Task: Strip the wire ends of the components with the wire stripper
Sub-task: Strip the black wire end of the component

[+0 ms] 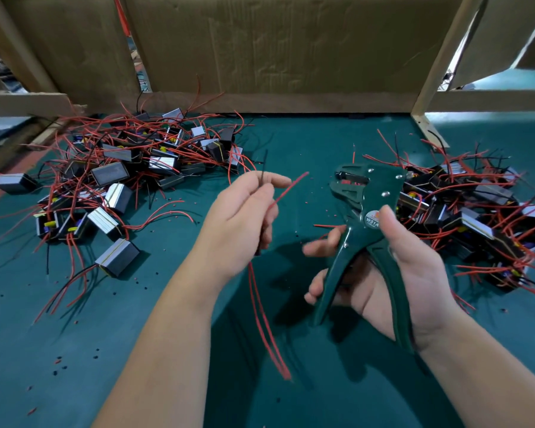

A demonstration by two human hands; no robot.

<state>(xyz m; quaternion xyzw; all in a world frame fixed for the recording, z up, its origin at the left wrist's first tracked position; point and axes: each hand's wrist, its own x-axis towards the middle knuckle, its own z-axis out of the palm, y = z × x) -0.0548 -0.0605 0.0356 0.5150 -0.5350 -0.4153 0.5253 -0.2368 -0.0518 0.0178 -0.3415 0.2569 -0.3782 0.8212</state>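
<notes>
Right now the left hand [244, 220] is pinching a black wire [263, 168] and a red wire [291, 187], ends sticking up, just left of the stripper [365, 208]. The right hand [405, 273] is gripping the stripper, fingers curled round its spread handles. A left pile [121, 171] and a right pile [476, 208] of components are lying either side of the stripper.

A teal-covered worktop [306, 140] is spread across the lower frame. It is backed by a brown cardboard panel [275, 47], and a pale wooden post [443, 57] is set at the upper right.
</notes>
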